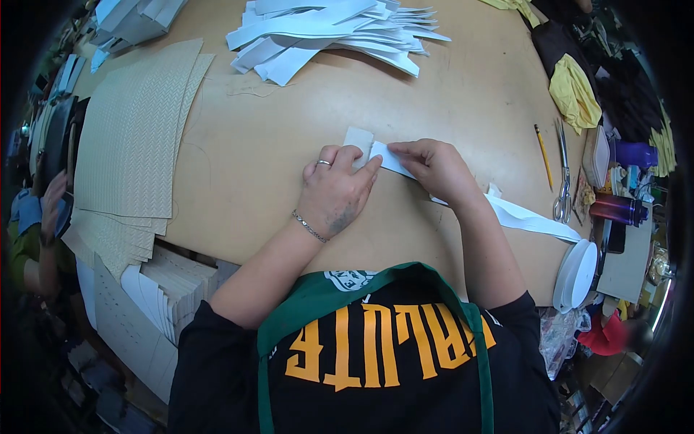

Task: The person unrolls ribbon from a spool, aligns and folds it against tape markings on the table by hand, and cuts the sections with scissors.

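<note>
My left hand (pixel 337 186) rests on the table, its fingers bent and pressing down a small off-white rectangular piece (pixel 359 139). Its index fingertip reaches to the end of a long white strip (pixel 394 160), beside the piece. My right hand (pixel 439 171) pinches that strip near its end, thumb and fingers closed on it. Passing beneath my right forearm, the strip runs on to a white roll (pixel 576 275) at the table's right edge. Whether the strip's end overlaps the piece is hard to make out.
White cut strips (pixel 329 32) lie piled at the back. Woven-textured beige sheets (pixel 134 137) are stacked on the left. A pencil (pixel 543 157) and scissors (pixel 562 173) lie to the right, near a purple bottle (pixel 618 210) and yellow cloth (pixel 575 94). Another person's hand (pixel 54 199) shows far left.
</note>
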A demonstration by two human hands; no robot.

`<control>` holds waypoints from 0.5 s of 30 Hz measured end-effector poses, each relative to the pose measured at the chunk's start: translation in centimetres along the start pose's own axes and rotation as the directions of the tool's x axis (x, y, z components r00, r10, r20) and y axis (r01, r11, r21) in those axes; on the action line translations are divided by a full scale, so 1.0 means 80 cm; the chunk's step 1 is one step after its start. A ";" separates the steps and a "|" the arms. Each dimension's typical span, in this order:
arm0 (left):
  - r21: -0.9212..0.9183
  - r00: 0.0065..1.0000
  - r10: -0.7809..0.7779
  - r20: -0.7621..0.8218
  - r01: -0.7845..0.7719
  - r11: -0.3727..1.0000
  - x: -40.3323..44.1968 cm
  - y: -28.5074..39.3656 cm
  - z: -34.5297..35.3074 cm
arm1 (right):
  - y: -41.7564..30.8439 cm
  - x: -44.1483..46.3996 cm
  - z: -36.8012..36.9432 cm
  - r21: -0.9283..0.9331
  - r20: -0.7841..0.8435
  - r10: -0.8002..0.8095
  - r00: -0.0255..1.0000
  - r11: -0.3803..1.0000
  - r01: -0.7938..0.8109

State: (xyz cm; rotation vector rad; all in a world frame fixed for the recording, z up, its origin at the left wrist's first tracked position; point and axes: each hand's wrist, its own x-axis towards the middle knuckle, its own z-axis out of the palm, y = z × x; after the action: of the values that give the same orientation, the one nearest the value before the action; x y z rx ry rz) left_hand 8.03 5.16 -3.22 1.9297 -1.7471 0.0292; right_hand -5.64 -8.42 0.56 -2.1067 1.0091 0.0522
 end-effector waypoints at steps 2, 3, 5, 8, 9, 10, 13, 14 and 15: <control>0.005 1.000 -0.005 0.004 0.005 1.000 0.000 0.000 0.000 | 0.001 -0.001 0.001 -0.056 -0.020 -0.038 0.999 0.998 0.037; 0.007 1.000 -0.006 0.000 0.006 1.000 0.000 0.001 0.000 | 0.002 -0.001 0.002 -0.081 -0.023 -0.055 0.998 0.995 0.053; 0.008 1.000 -0.009 -0.001 0.009 1.000 0.000 0.001 0.001 | 0.003 -0.002 0.004 -0.143 -0.033 -0.099 0.995 0.985 0.094; 0.001 1.000 -0.015 0.012 0.015 1.000 0.000 0.000 0.001 | 0.006 -0.004 0.008 -0.223 -0.053 -0.166 0.985 0.963 0.151; 0.000 1.000 -0.018 0.019 0.018 1.000 0.000 0.001 0.000 | 0.007 -0.005 0.009 -0.229 -0.061 -0.180 0.982 0.960 0.161; -0.001 0.999 -0.020 0.026 0.020 1.000 -0.001 0.001 -0.001 | 0.008 -0.005 0.010 -0.235 -0.070 -0.193 0.979 0.957 0.172; 0.004 0.999 -0.022 0.040 0.022 1.000 -0.001 0.001 -0.001 | 0.000 -0.009 0.009 -0.266 -0.070 -0.188 0.980 0.950 0.164; 0.004 0.999 -0.023 0.043 0.023 1.000 -0.001 0.001 -0.001 | 0.001 -0.009 0.009 -0.259 -0.065 -0.195 0.979 0.950 0.172; 0.003 0.999 -0.023 0.047 0.023 1.000 -0.001 0.001 -0.002 | 0.003 -0.008 0.008 -0.252 -0.062 -0.201 0.978 0.951 0.180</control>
State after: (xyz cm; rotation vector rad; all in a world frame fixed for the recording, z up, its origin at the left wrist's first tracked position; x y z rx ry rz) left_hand 7.98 5.30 -3.11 1.9666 -1.7558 -0.0219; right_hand -6.03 -7.65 0.20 -2.4432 0.8803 -0.0121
